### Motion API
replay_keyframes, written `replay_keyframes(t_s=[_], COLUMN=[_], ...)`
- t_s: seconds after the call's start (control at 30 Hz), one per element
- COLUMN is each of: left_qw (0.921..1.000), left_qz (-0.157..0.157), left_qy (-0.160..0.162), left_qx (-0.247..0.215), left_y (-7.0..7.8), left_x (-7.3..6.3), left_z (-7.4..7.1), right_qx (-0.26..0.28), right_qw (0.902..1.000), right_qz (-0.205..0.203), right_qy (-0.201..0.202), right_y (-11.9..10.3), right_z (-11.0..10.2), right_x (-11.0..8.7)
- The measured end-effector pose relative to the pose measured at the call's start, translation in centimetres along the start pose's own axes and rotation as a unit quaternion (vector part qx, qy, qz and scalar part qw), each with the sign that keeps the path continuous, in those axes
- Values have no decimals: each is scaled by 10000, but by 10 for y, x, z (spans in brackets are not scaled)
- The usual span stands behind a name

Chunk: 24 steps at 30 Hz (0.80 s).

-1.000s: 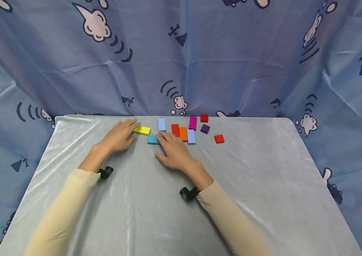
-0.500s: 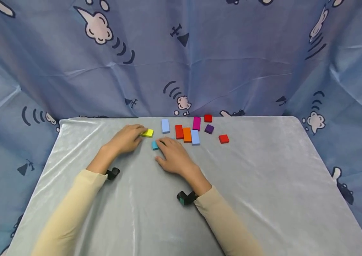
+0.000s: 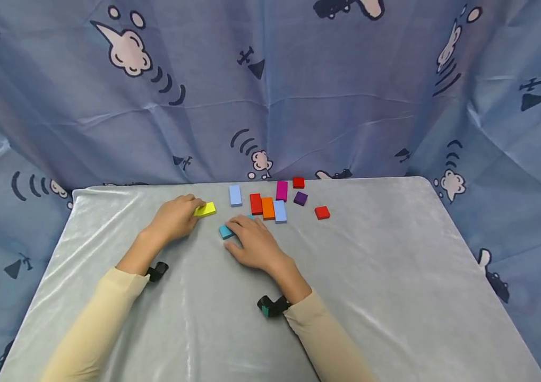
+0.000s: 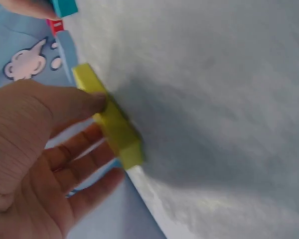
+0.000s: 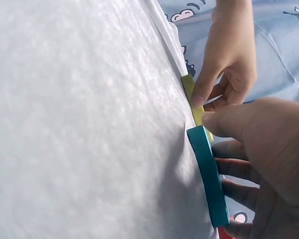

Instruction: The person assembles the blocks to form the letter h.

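My left hand pinches a yellow block by its side, at the back left of the pale cloth. In the left wrist view, the thumb presses one long face of the yellow block while fingers lie behind it. Just right of it, my right hand holds a teal block, partly hidden under the fingers in the head view. Seen from the right wrist, the teal block stands between the thumb side and several fingers, close to the yellow one.
Behind the hands lie light blue, red, orange and magenta blocks. A second light blue block touches the orange one. Farther right are a purple block and a small red block. A patterned curtain hangs behind.
The right hand has drawn the teal block nearer and turned it at a slant. The left hand has closed on the yellow block and shifted it slightly nearer. The head view has also shifted.
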<state>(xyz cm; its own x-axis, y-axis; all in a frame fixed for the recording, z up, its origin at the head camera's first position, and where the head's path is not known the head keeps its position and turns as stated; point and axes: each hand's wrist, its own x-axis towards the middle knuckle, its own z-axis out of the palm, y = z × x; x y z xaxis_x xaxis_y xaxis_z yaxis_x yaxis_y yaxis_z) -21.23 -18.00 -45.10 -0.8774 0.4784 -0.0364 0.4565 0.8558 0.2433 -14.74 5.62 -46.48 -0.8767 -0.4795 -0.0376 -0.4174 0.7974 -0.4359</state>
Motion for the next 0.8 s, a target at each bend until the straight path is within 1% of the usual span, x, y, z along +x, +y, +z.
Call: replay_keyframes(t_s=[0.2, 0.33, 0.47, 0.57, 0.7, 0.8], left_qw=[9998, 9992, 9963, 9933, 9882, 9847], left_qz=[-194, -387, -629, -726, -794, -745], left_qy=[37, -49, -377, -616, -1090, -1397], left_qx=[56, -98, -455, -657, -723, -724], left_y=[4, 9, 12, 15, 19, 20], left_x=[-13, -20, -27, -33, -43, -52], left_z=[-4, -6, -3, -2, -5, -8], right_qx=[242, 386, 407, 412, 583, 596], right_qw=[9997, 9989, 9983, 9974, 9959, 9957], right_qz=[-56, -52, 196, 401, 450, 476], right_qy=[83, 253, 378, 440, 532, 535], right_y=[-4, -3, 3, 8, 13, 15], right_z=[3, 4, 3, -1, -6, -6], right_x=[3, 3, 0, -1, 0, 2])
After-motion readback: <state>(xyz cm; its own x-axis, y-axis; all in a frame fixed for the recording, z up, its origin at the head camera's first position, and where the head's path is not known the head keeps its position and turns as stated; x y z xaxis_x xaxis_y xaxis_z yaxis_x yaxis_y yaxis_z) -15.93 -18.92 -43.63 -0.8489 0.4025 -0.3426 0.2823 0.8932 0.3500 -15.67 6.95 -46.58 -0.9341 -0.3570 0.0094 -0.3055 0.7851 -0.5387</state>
